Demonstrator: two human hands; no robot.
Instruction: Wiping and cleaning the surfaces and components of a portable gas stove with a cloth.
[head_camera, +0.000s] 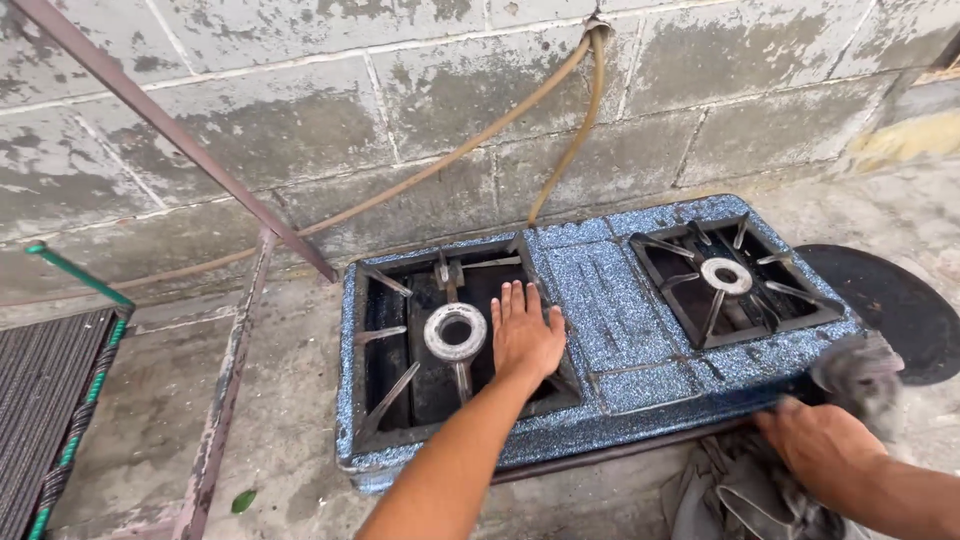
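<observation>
Two burners sit in a blue speckled stove (610, 300) that rests on a concrete floor (290, 400) close to the block wall (300, 110). The left hand (524, 335) lies flat on the stove, fingers (517, 300) straight and slightly spread, palm down on the grate just beside the left burner (455, 331). The right hand (820, 445) is at the stove's front right corner, its fingers curled around a grey rag (855, 375) that it presses against the front edge; the rag's end is blurred. The right burner (727, 275) lies well apart from both hands. More grey cloth (730, 490) is heaped on the floor below the right hand. A tan hose (570, 150) runs down the wall to the stove's back edge. A rusty metal bar (170, 130) slants across the wall on the left. A black round mat (900, 310) lies on the floor just beyond the stove's right end.
</observation>
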